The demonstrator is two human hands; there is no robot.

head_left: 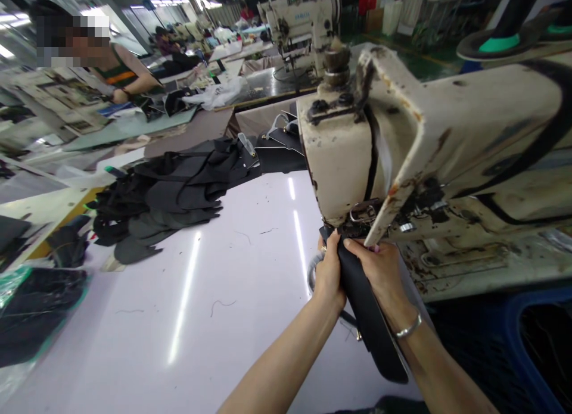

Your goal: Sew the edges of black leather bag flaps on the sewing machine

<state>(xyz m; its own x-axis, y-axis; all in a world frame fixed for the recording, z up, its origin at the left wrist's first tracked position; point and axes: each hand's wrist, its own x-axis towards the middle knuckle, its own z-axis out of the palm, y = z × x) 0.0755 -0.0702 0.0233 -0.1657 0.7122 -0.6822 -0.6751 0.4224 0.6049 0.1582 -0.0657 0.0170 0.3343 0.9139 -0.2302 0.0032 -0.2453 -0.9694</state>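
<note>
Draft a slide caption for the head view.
Left hand and right hand hold a long black piece at a rust-marked sewing machine.

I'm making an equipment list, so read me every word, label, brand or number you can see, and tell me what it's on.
No text is clear enough to quote.
Blue lettering on the background sewing machine: too blurred to read.
Near sewing machine: no lettering I can make out.
Long black piece: none visible.
</note>
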